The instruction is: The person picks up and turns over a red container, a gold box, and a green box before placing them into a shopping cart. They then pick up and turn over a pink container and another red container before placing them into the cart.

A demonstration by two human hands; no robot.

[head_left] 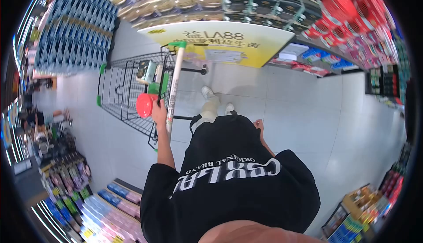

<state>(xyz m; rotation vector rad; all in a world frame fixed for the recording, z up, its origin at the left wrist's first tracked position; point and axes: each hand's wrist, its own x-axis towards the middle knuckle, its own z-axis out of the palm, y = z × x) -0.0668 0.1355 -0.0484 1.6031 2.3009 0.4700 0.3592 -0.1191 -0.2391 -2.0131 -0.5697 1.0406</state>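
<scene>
My left hand point(159, 112) is wrapped round a container with a red lid point(145, 105), held over the near end of the shopping cart point(132, 77), beside its white handle bar point(175, 82). A dark and pale box point(146, 71) lies in the cart's basket. On the other side, my right hand point(259, 124) hangs low beside my black shirt, away from the cart. Its fingers look curled, but the shirt partly hides them and I cannot make out whether anything is in them.
Ahead stands a stacked display with a yellow and white sign board point(216, 42). Blue goods point(75, 31) are piled at the upper left. Red containers point(348, 9) fill shelves at the upper right. Pink and blue packs point(105, 212) stand lower left, and a crate display point(352, 207) lower right.
</scene>
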